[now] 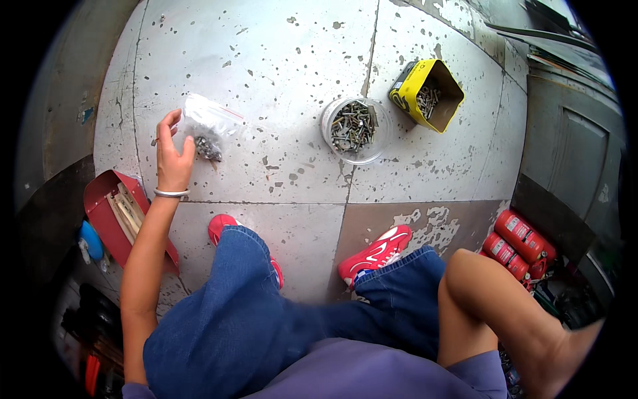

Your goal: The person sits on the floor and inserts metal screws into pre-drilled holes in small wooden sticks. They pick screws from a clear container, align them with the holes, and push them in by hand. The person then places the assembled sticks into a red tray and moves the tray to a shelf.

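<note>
1 clear bag (211,126) — 1 round tub (355,130) — 1 yellow tin (430,93) — 2 red shoes (376,253) — 3 red canisters (519,244)

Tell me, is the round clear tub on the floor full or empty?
Partly full: the round clear tub stands upright, lidless, with a pile of metal screws and bolts inside.

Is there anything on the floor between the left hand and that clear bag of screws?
Nothing visible. The left hand is already at the clear plastic bag, fingers touching its left edge. The round clear tub of screws and the yellow tin sit well off to the right, apart from the bag.
</note>
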`<action>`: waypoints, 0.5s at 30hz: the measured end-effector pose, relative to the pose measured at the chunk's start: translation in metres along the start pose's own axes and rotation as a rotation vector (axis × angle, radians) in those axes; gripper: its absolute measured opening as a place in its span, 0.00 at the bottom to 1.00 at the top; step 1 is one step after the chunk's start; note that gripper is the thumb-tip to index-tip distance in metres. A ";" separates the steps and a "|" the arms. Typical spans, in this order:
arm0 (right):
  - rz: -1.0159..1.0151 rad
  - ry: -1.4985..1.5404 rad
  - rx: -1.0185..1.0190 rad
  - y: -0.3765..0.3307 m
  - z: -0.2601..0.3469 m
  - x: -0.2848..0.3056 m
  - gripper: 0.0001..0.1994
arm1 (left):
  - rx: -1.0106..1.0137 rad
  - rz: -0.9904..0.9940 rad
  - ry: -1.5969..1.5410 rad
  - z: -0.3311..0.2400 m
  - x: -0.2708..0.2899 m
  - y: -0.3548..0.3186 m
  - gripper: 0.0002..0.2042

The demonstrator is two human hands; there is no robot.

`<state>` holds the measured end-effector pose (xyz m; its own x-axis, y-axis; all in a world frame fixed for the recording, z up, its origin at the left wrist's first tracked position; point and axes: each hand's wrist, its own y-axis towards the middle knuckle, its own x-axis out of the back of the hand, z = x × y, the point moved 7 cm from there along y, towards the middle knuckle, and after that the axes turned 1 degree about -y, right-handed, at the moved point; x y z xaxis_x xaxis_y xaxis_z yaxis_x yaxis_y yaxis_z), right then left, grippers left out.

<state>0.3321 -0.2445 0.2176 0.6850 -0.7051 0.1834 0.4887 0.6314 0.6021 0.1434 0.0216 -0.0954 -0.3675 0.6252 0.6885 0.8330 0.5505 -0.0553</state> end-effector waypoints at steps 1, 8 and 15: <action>-0.020 -0.209 -0.175 -0.017 -0.032 0.019 0.18 | -0.013 -0.049 -0.021 -0.010 0.008 0.002 0.22; 0.419 -1.182 -0.761 -0.184 -0.184 0.080 0.19 | -0.091 -0.061 -0.105 -0.042 0.025 -0.008 0.20; 0.411 -1.129 -0.396 -0.172 -0.178 0.103 0.07 | -0.129 0.074 -0.214 -0.076 0.003 -0.023 0.15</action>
<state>0.4143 -0.3682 -0.0055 0.0783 -0.1934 0.9780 0.6117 0.7839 0.1060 0.1544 -0.0313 -0.0375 -0.3714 0.7712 0.5170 0.9017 0.4324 0.0027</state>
